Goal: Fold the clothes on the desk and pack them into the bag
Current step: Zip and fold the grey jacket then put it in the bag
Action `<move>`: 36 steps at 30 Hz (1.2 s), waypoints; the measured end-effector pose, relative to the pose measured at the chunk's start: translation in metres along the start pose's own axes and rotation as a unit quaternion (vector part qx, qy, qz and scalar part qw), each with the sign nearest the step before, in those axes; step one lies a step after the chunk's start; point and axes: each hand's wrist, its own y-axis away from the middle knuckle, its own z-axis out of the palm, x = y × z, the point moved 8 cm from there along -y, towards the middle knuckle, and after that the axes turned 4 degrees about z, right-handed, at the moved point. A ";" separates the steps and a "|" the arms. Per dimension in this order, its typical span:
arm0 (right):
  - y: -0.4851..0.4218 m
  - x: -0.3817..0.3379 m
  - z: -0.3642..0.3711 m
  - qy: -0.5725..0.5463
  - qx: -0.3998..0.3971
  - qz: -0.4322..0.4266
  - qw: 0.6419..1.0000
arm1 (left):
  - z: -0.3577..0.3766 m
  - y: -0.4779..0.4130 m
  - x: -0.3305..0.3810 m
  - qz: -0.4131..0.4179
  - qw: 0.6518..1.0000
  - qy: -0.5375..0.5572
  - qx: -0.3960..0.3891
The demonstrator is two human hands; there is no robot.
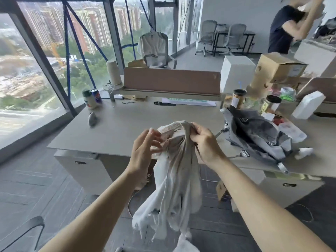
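Observation:
A pale beige-and-white garment [174, 188] hangs crumpled in front of the desk's near edge, held up by its top. My right hand [203, 142] grips the bunched top of the garment. My left hand [143, 151] touches the garment's left side near the collar, fingers partly spread and pinching the fabric. A grey bag [258, 135] lies open on the desk [127, 124] to the right of my hands, its straps and buckles trailing toward the edge. A small grey bundle of cloth [93, 118] sits alone at the desk's left.
A divider panel [171, 80], a can [96, 95], a bottle [89, 101], jars [238, 98] and cardboard boxes [280, 68] stand along the back of the desk. A person [285, 28] stands at the far right. An office chair [154, 50] is behind the desk.

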 end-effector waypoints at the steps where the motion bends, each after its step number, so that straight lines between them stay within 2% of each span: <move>1: -0.020 0.000 0.001 -0.044 -0.019 0.014 0.999 | -0.017 -0.018 -0.005 0.012 0.998 -0.033 0.043; 4: -0.083 -0.009 0.002 -0.082 -0.094 0.035 0.992 | -0.066 -0.075 -0.019 0.032 0.982 -0.129 0.134; 6: -0.121 -0.019 0.003 -0.076 -0.145 0.036 0.986 | -0.080 -0.112 -0.028 0.035 0.976 -0.180 0.119; 8: -0.155 -0.030 0.005 -0.080 -0.201 0.037 0.975 | -0.075 -0.147 -0.035 0.031 0.973 -0.226 0.036; 10: -0.188 -0.036 0.007 -0.069 -0.270 0.050 0.959 | -0.051 -0.174 -0.036 0.026 0.960 -0.267 -0.080; 12: -0.218 -0.034 0.008 -0.033 -0.331 0.064 0.941 | -0.017 -0.193 -0.030 0.040 0.946 -0.250 -0.202; 14: -0.244 -0.028 0.011 0.010 -0.379 0.069 0.923 | 0.017 -0.205 -0.019 0.068 0.934 -0.209 -0.283; 16: -0.264 -0.022 0.012 0.043 -0.397 0.075 0.914 | 0.040 -0.221 -0.012 0.114 0.921 -0.234 -0.290; 18: -0.282 -0.019 0.012 0.080 -0.403 0.067 0.909 | 0.044 -0.239 -0.019 0.126 0.921 -0.277 -0.242; 22: -0.319 -0.020 -0.001 0.119 -0.375 0.058 0.917 | 0.018 -0.274 -0.042 0.027 0.953 -0.259 -0.155; 26: -0.346 -0.025 -0.015 0.167 -0.359 0.034 0.918 | 0.006 -0.303 -0.040 0.008 0.970 -0.184 -0.156; 30: -0.391 -0.025 -0.046 0.226 -0.254 0.021 0.940 | -0.018 -0.342 -0.059 -0.026 0.992 -0.075 -0.099; 33: -0.417 -0.027 -0.054 0.189 -0.187 0.042 0.963 | -0.031 -0.377 -0.062 -0.044 0.993 -0.010 -0.105; 36: -0.446 -0.034 -0.066 0.156 -0.065 0.045 0.985 | -0.046 -0.416 -0.057 -0.061 0.993 0.049 -0.086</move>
